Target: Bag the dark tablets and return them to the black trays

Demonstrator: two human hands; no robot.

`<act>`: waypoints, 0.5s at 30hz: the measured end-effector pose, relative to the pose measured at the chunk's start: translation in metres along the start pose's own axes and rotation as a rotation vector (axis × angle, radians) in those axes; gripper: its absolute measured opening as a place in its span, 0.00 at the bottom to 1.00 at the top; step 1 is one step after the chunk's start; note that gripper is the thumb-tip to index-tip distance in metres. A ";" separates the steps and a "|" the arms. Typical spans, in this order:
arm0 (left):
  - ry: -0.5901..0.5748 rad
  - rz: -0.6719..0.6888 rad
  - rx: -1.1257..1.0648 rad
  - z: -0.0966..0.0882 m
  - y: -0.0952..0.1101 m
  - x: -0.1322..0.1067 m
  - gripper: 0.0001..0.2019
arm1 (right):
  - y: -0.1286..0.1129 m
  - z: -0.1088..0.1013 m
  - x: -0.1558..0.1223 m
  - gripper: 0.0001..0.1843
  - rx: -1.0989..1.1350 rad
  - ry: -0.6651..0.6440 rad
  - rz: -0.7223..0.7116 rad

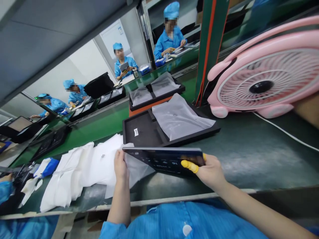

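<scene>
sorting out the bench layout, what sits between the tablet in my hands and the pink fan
In the head view, a black tray holding a pale plastic bag lies between the tablet and the fan.

Dark tablet (pixel 161 160), level, apparently entering translucent white bag (pixel 137 171).

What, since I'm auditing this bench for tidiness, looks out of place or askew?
Nothing looks damaged or spilled. The white bags sprawl in a ragged, overlapping heap beside the left hand, and the sheet in the black tray lies crooked, one corner over the rim. The right hand grips a dark panel.
</scene>
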State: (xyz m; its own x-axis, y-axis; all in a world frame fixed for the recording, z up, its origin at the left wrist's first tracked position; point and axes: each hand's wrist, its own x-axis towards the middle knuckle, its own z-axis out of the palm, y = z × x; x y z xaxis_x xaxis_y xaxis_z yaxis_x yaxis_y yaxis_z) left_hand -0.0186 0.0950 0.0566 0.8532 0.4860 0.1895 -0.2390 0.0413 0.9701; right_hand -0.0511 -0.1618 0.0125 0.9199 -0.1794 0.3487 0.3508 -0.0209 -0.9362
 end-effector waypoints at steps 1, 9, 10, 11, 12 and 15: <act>0.017 0.106 0.049 0.002 0.011 -0.001 0.15 | 0.001 0.005 -0.001 0.10 0.000 -0.039 -0.034; -0.523 0.614 0.776 0.029 0.014 -0.060 0.14 | 0.023 0.030 0.011 0.18 0.200 0.023 0.265; -0.560 0.607 0.800 0.027 0.009 -0.064 0.14 | 0.026 0.029 0.015 0.20 0.244 0.069 0.323; -0.624 0.581 0.812 0.025 0.004 -0.066 0.13 | 0.027 0.028 0.020 0.22 0.290 0.124 0.364; -0.695 0.550 0.812 0.024 0.001 -0.066 0.13 | 0.027 0.028 0.024 0.23 0.336 0.179 0.390; -0.895 0.521 0.764 0.033 0.004 -0.059 0.13 | 0.023 0.034 0.029 0.23 0.421 0.267 0.387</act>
State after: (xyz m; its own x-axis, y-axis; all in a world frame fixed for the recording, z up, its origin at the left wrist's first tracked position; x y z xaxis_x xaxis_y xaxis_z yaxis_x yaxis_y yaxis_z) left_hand -0.0543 0.0378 0.0546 0.8232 -0.4710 0.3170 -0.5653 -0.6278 0.5350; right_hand -0.0106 -0.1342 0.0024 0.9375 -0.3372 -0.0855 0.0904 0.4736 -0.8761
